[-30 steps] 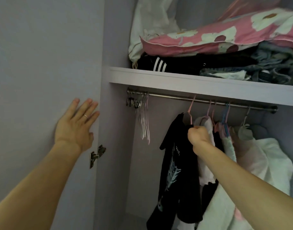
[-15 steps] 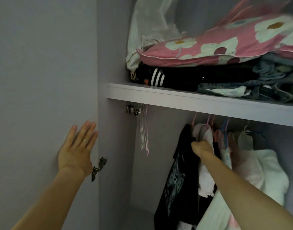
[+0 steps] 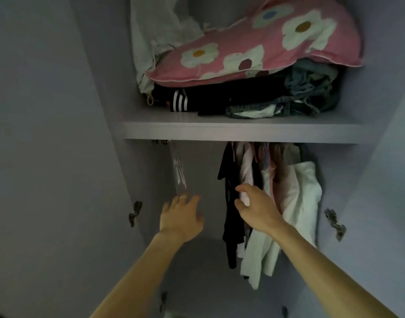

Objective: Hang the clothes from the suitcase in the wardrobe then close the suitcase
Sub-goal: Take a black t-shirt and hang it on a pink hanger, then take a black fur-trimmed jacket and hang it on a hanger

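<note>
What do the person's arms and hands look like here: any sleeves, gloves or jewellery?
The left arm and right arm are bare down to the frame edge, with no sleeves, gloves, watch or bracelet in view. The left hand wears a thin gold-coloured ring on one finger. The right hand shows no jewellery on the side the camera sees.

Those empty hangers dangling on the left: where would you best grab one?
Probably at the lower end of the empty hangers, coming from below and in front. Their hooks are hidden behind the shelf edge, while the lower ends hang free just above the left hand.
</note>
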The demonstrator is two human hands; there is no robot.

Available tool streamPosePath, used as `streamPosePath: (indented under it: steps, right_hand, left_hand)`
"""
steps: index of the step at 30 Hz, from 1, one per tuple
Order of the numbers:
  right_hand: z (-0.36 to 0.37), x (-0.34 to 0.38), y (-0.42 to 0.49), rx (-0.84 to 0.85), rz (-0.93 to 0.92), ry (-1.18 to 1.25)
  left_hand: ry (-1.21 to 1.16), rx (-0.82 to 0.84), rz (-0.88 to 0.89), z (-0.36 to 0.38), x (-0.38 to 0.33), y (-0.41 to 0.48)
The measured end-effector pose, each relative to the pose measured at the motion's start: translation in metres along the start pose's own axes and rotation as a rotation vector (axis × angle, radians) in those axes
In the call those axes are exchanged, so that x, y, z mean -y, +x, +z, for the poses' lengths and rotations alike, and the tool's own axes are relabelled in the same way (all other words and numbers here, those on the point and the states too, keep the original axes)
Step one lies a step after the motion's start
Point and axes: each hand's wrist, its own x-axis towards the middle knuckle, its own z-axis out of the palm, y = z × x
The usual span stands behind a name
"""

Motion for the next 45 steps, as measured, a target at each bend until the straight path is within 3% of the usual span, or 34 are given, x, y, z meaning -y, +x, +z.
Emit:
streamPosePath:
  steps: [4,7,16,24,32,39,45]
  right_hand:
    - [0.006,-0.029,-0.084,-0.081,-0.071,-0.110]
    - [0.017,-0.066,-0.145,-0.076,0.000,-0.179]
    - [0.013,-0.164,-0.326,0.112,0.468,-0.163]
    - [-0.053,-0.255,-0.472,0.045,0.802,-0.087]
    - [-0.157,-0.347,-0.599,-0.046,0.978,-0.140]
    - [-0.213,-0.415,-0.680,-0.108,1.175,-0.106]
    - [-0.220,-0.475,-0.715,-0.103,1.336,-0.024]
  left_hand:
    - [-0.118,-0.005,0.182,0.033,-0.051,-0.038]
    - [-0.143,0.094,0.290,0.069,-0.085,-0.064]
    - [-0.078,0.490,0.573,0.161,-0.205,-0.146]
    - [-0.001,0.669,0.927,0.213,-0.356,-0.219]
    - [-0.027,0.767,0.958,0.255,-0.519,-0.269]
    - [0.057,0.837,0.984,0.284,-0.603,-0.283]
    - [0.157,0.889,1.007,0.335,-0.661,-0.272]
